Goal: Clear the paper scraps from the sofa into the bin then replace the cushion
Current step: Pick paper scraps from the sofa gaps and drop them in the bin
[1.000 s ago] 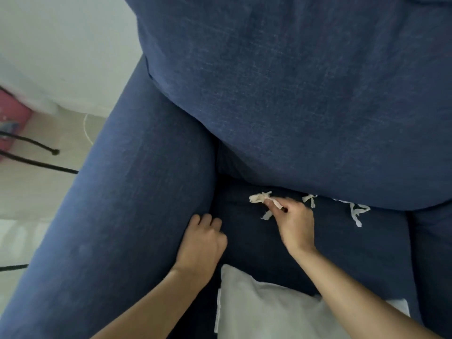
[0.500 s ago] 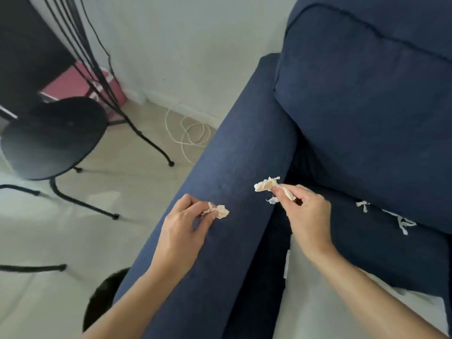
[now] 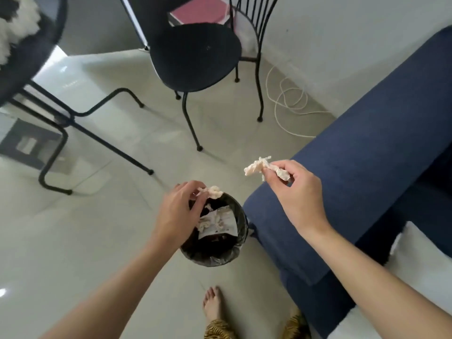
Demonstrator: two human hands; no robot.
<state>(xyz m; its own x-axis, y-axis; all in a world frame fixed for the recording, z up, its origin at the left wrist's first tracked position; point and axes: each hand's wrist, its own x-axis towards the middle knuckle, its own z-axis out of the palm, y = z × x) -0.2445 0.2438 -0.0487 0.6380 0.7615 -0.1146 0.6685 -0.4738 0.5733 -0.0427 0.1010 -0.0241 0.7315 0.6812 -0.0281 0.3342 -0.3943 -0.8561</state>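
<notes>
Now my left hand [image 3: 179,211] pinches a paper scrap [image 3: 214,192] right over the bin [image 3: 241,243], which has paper inside already. My right hand [image 3: 297,192] grips more scraps [image 3: 256,167] beside the sofa [image 3: 367,155] arm. Both still need dropping. I think the cushion [image 3: 420,245] comes later.

Floor [image 3: 80,241]: pale glossy tiles, reflecting daylight at the left. Wall [image 3: 342,33]: plain white, with a light skirting along its foot. Black metal chair [image 3: 195,55] stands beyond both grips, round seat, wire back toward the wall. Black-framed table [image 3: 36,45] stands far left of the grips, its tube legs on the tiles. White cable [image 3: 288,99] lies looped on the floor between chair and wall. A pink object [image 3: 198,14] sits behind the chair.
</notes>
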